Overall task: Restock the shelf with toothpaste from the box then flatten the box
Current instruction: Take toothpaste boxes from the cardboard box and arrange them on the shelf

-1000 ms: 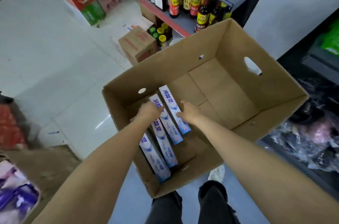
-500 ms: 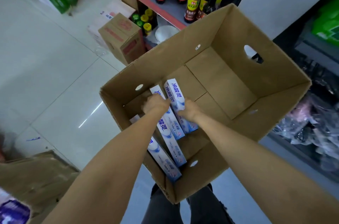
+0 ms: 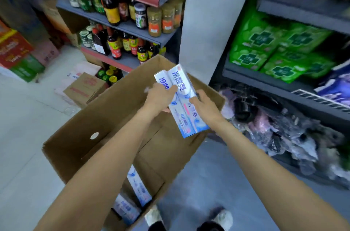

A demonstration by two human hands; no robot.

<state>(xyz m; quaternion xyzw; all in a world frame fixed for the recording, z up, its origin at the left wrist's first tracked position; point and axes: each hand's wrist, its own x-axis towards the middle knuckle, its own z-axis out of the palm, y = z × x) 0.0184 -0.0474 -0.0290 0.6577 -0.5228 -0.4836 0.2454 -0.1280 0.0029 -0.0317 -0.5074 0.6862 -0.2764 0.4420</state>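
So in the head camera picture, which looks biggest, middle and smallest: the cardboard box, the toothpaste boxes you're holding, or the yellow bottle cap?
1. cardboard box
2. held toothpaste boxes
3. yellow bottle cap, farther away, so partly unsure

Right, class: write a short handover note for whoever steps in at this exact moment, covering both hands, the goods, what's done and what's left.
Left hand: grip on the held toothpaste cartons, near their upper part.
Right hand: grip on the same cartons, from the right side.
The cartons are lifted above the open cardboard box.
At least two more toothpaste cartons lie at the box's near end.
Done: one bundle lifted out.
Left: shelve it, shelve the rest, flatten the box.
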